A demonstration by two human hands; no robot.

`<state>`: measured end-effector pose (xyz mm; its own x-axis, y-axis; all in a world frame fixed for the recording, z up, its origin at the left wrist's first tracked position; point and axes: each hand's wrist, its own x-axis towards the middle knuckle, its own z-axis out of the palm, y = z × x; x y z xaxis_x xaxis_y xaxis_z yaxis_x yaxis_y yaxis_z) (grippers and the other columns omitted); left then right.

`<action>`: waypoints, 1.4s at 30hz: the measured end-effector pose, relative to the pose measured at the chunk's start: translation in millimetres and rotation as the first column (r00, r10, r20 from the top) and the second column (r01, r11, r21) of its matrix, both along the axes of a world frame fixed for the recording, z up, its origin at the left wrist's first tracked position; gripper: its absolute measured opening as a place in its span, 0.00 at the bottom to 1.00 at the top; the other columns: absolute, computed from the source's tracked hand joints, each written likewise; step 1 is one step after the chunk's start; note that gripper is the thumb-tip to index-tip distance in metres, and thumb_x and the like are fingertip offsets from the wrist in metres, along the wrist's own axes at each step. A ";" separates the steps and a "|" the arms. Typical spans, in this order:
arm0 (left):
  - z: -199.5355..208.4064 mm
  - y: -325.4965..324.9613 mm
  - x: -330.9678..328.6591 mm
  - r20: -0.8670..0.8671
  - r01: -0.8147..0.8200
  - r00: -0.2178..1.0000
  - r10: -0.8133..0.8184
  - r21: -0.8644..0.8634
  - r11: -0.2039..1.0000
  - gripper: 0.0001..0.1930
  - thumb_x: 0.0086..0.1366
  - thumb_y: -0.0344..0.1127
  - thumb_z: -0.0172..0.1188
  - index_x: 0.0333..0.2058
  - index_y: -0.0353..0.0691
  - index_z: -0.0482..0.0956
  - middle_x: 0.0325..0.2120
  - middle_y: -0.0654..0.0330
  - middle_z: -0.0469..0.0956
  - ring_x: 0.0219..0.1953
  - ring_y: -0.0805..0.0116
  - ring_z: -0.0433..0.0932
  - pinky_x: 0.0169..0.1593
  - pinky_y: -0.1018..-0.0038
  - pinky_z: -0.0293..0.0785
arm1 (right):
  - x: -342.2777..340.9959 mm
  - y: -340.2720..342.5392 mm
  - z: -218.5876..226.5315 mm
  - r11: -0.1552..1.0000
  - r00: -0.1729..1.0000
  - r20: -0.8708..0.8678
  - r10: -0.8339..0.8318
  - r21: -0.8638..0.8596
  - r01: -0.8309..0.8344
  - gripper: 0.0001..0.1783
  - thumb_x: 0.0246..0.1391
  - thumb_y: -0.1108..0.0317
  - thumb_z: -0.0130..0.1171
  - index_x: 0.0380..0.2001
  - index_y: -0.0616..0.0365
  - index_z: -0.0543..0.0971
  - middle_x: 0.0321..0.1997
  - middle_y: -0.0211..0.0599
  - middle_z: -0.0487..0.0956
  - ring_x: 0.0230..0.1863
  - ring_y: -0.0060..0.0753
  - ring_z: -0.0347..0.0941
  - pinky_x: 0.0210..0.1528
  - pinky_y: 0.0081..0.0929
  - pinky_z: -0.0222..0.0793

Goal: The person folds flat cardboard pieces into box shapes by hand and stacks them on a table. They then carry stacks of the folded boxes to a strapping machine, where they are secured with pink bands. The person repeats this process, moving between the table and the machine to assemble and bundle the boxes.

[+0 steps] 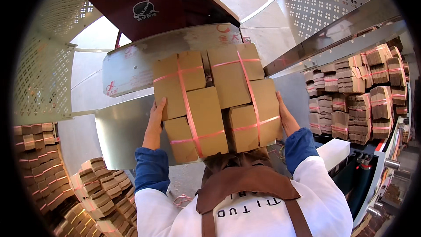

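Two bundles of brown cardboard pieces, tied crosswise with pink strapping, lie side by side in front of me. My left hand (154, 121) grips the outer side of the left cardboard bundle (206, 116), its thumb near the edge. On the opposite side, my right hand (286, 113) is pressed against the outer edge of the right cardboard bundle (230, 81). The fingertips of both hands are partly hidden by the cardboard. The two bundles are squeezed between my palms, over a bare metal plate (116, 138) and close to my apron (245, 180).
A dark red machine housing (144, 11) with a metal panel (127, 74) stands ahead. Perforated metal guards (48, 70) flank both sides. Strapped cardboard stacks (357, 114) stand at the right beside a machine with rollers (359, 180); more stacks (103, 188) fill the lower left.
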<state>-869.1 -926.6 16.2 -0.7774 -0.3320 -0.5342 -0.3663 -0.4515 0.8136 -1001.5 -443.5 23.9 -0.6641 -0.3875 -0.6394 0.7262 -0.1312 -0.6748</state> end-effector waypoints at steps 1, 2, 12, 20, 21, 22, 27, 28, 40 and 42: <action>-0.7 0.5 -5.2 0.007 -0.009 1.000 0.009 -0.010 1.000 0.36 0.62 0.51 0.65 0.62 0.39 0.63 0.53 0.58 0.73 0.52 0.65 0.74 0.54 0.70 0.72 | -6.8 -3.3 1.7 1.000 1.000 0.000 -0.001 -0.007 0.001 0.45 0.63 0.30 0.36 0.67 0.57 0.62 0.64 0.44 0.70 0.61 0.39 0.70 0.60 0.34 0.69; 3.4 0.1 -10.8 0.013 -0.022 1.000 0.022 -0.027 0.999 0.36 0.62 0.51 0.65 0.62 0.39 0.63 0.53 0.58 0.73 0.52 0.65 0.74 0.54 0.70 0.72 | -13.1 -7.2 2.1 1.000 1.000 0.000 0.002 -0.022 -0.002 0.45 0.63 0.30 0.37 0.66 0.57 0.63 0.63 0.44 0.71 0.59 0.39 0.72 0.59 0.34 0.71; 24.5 -8.9 -17.2 0.142 0.133 0.982 -0.122 -0.069 0.989 0.39 0.62 0.55 0.64 0.64 0.38 0.61 0.56 0.56 0.71 0.57 0.66 0.70 0.57 0.69 0.69 | -5.0 -9.3 64.8 0.553 0.404 -0.640 0.654 0.769 0.322 0.27 0.58 0.59 0.59 0.59 0.59 0.71 0.61 0.47 0.72 0.60 0.52 0.68 0.62 0.41 0.65; 30.0 21.1 -21.2 0.198 0.092 0.977 -0.078 -0.062 0.994 0.41 0.61 0.59 0.63 0.63 0.38 0.63 0.54 0.57 0.74 0.54 0.66 0.74 0.54 0.69 0.72 | -22.1 -68.3 68.3 0.586 -0.069 -0.584 0.809 0.791 0.176 0.28 0.54 0.60 0.62 0.57 0.60 0.74 0.70 0.47 0.61 0.72 0.55 0.51 0.70 0.53 0.50; 29.9 21.5 -23.0 0.201 0.075 0.978 -0.061 -0.063 0.995 0.40 0.61 0.59 0.63 0.63 0.38 0.64 0.53 0.57 0.74 0.53 0.66 0.74 0.53 0.69 0.72 | -24.8 -68.5 62.1 0.587 -0.083 -0.582 0.809 0.793 0.161 0.28 0.54 0.60 0.61 0.57 0.60 0.73 0.70 0.47 0.61 0.72 0.55 0.52 0.70 0.53 0.50; 30.2 19.8 -25.6 0.204 0.060 0.978 -0.045 -0.065 0.996 0.40 0.61 0.59 0.63 0.63 0.38 0.64 0.52 0.57 0.75 0.52 0.66 0.75 0.53 0.69 0.73 | -28.0 -70.9 56.4 0.590 -0.081 -0.585 0.807 0.792 0.160 0.28 0.54 0.60 0.61 0.57 0.60 0.73 0.70 0.47 0.62 0.72 0.55 0.52 0.70 0.53 0.50; 30.3 27.2 -30.2 0.221 0.037 0.975 -0.025 -0.048 0.998 0.38 0.62 0.57 0.62 0.61 0.36 0.65 0.51 0.57 0.76 0.50 0.67 0.76 0.51 0.71 0.73 | -32.3 -73.2 52.1 0.574 -0.062 -0.572 0.818 0.804 0.157 0.27 0.54 0.61 0.61 0.56 0.60 0.74 0.69 0.47 0.63 0.71 0.55 0.53 0.69 0.53 0.50; 26.2 24.5 -29.6 0.215 0.040 0.976 -0.029 -0.049 0.998 0.37 0.62 0.57 0.62 0.61 0.36 0.65 0.51 0.57 0.76 0.50 0.67 0.76 0.51 0.71 0.74 | -31.7 -74.8 50.2 0.576 -0.061 -0.575 0.816 0.801 0.160 0.27 0.53 0.61 0.62 0.56 0.60 0.74 0.69 0.47 0.63 0.71 0.55 0.53 0.69 0.52 0.50; 5.7 13.6 -26.0 0.151 -0.021 0.988 0.029 -0.055 0.998 0.37 0.62 0.54 0.64 0.60 0.35 0.66 0.51 0.56 0.75 0.50 0.67 0.76 0.51 0.72 0.73 | -40.8 -90.5 50.0 0.550 -0.060 -0.547 0.835 0.821 0.154 0.28 0.52 0.61 0.63 0.56 0.59 0.75 0.69 0.45 0.64 0.71 0.54 0.54 0.69 0.50 0.52; 6.4 13.9 -24.7 0.156 -0.024 0.987 0.034 -0.063 0.998 0.37 0.62 0.55 0.64 0.60 0.35 0.66 0.51 0.56 0.75 0.50 0.67 0.76 0.51 0.72 0.73 | -37.8 -92.9 50.1 0.536 -0.056 -0.534 0.843 0.830 0.155 0.28 0.52 0.61 0.63 0.56 0.59 0.74 0.69 0.45 0.64 0.71 0.54 0.54 0.69 0.50 0.52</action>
<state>-893.8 -912.7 22.6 -0.6750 -0.3886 -0.6272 -0.4791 -0.4156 0.7732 -1039.3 -536.4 74.0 -0.6533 -0.7448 0.1363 -0.7269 0.5665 -0.3882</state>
